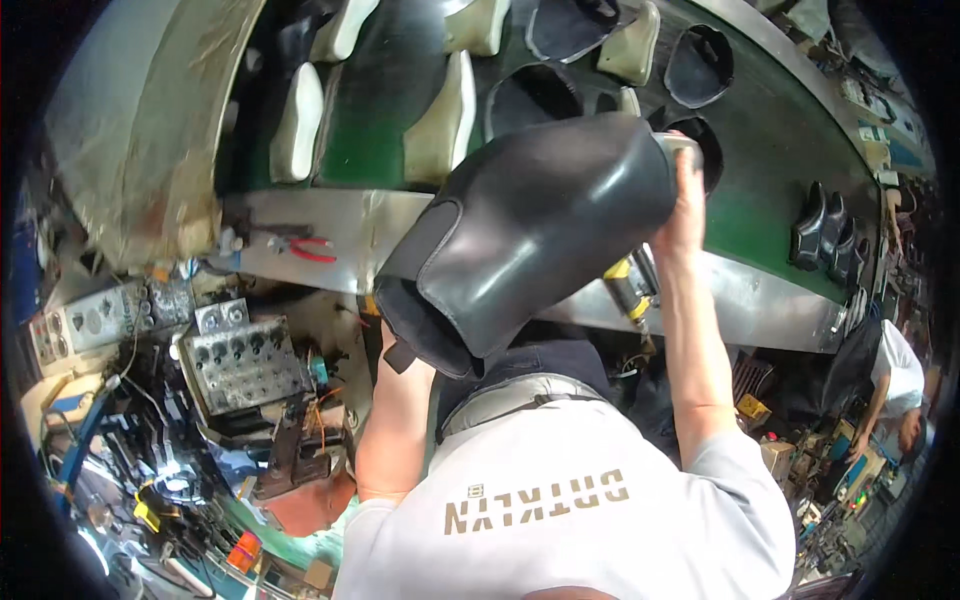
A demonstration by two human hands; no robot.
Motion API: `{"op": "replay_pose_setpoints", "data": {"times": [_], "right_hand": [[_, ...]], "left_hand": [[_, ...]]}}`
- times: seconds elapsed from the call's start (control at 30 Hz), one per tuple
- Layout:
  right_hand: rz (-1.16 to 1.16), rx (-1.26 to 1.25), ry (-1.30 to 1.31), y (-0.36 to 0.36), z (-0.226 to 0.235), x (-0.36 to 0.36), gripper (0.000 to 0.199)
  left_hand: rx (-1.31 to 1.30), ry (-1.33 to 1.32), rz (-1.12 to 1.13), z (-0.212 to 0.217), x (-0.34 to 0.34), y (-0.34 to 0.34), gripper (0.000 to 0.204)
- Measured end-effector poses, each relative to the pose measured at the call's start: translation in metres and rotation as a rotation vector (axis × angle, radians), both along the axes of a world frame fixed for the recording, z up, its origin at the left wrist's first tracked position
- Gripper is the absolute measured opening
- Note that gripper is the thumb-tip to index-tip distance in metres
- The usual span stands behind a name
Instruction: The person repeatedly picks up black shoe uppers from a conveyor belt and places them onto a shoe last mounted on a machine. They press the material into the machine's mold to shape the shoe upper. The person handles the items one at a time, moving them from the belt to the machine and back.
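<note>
A black leather boot (560, 220) lies slantwise in front of me, its wide shaft opening toward the lower left. At its upper right end, a greyish shoe-last end (684, 150) shows. My right hand (684, 205) is closed round that end, thumb upward. My left forearm (395, 430) runs up to the shaft opening, where the boot hides my left hand and its fingers. Just beyond the boot, pale shoe lasts (440, 125) and black leather uppers (533, 98) stand on a green conveyor belt (365, 110).
A metal ledge (330, 215) borders the belt, with red-handled pliers (312, 250) on it. A yellow and black tool (628, 290) hangs below the ledge. Control boxes (243, 365) stand at left. Black shoes (822, 228) sit on the belt's right; another person (897, 375) is at far right.
</note>
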State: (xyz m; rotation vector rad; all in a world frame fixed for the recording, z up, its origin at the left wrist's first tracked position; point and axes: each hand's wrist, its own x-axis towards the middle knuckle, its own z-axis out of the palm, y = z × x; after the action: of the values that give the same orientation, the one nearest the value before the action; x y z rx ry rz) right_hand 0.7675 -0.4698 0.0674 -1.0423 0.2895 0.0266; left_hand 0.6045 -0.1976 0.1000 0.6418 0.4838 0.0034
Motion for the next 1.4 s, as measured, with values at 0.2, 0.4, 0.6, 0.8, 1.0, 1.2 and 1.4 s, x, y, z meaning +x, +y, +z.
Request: {"op": "replay_pose_setpoints", "data": {"times": [0.2,0.4,0.6,0.8,1.0,1.2,1.4], "right_hand": [[0.275,0.202,0.11,0.114,-0.008,-0.079,0.034],[0.355,0.259,0.272,0.173,0.002,-0.136,0.035],[0.557,0.085,0.124,0.204,0.03,-0.144,0.056],[0.734,-0.022,0.041,0.219,0.008,-0.152,0.062],[0.643,-0.015,0.135,0.227,-0.008,-0.141,0.043],[0.529,0.104,0.238,0.234,-0.037,-0.105,0.029],[0.826,-0.034,0.272,0.238,-0.015,-0.1,0.033]], "left_hand": [[0.305,-0.059,0.034,0.002,-0.097,0.066,0.04],[0.659,-0.089,0.031,-0.01,-0.161,0.096,0.041],[0.942,-0.068,0.113,-0.014,-0.2,0.103,0.042],[0.371,0.011,0.401,-0.013,-0.224,0.105,0.038],[-0.171,0.198,0.684,-0.011,-0.21,0.092,0.017],[0.189,0.392,0.559,-0.039,-0.203,0.078,0.017],[0.0,0.3,0.152,-0.053,-0.211,0.054,0.037]]}}
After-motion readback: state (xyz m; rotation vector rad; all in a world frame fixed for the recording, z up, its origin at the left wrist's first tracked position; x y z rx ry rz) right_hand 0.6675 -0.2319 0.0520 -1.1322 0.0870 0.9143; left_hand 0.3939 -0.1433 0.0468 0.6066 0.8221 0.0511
